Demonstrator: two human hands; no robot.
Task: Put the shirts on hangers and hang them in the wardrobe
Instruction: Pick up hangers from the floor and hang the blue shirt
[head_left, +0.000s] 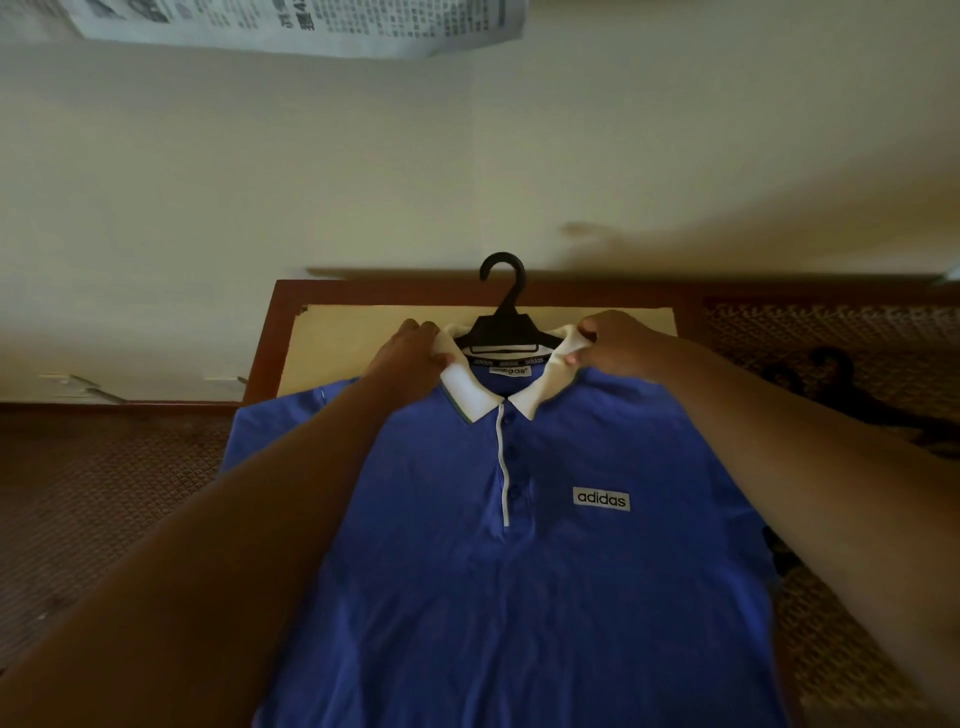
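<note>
Head view: two hands' fingers (441, 358) pinch one shirt's (519, 571) collar (467, 389), one hanger (506, 317) inside.

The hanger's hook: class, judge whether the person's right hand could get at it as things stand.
Probably yes. The hook sticks out bare above the white collar, nothing covering it, but the right hand is pinching that collar and must let go first.

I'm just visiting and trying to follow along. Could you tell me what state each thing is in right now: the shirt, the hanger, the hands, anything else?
blue polo shirt: lying flat, front up, buttoned, hanger in its neck.
white collar: pinched at both sides.
black hanger: inside the neck opening, hook sticking out free.
left hand: pinches the collar's left side.
right hand: pinches the collar's right side.
spare hangers: lying unused at the right.
</note>
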